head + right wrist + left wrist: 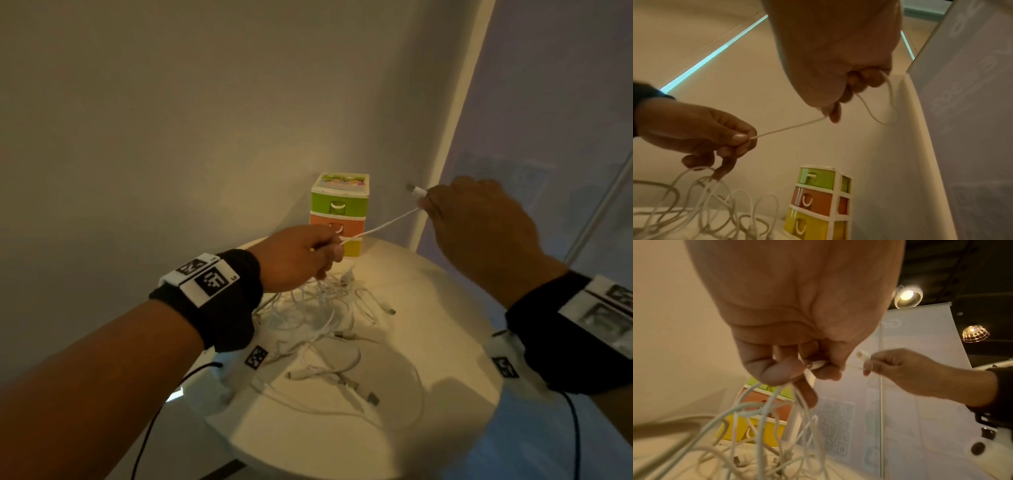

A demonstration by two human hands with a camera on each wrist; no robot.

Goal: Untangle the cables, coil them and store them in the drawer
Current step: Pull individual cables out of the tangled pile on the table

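Observation:
A tangle of white cables lies on the round white table. My left hand pinches one white cable above the tangle, and several loops hang from its lower fingers. That cable runs taut up to my right hand, which pinches it near its plug end. A slack loop hangs from the right hand. The small three-drawer cabinet, with green, orange and yellow drawers all closed, stands at the table's back edge.
More loose white cables with USB plugs lie nearer me on the table. A beige wall is behind the cabinet, and a pale banner stands to the right. Black wires trail from both wristbands.

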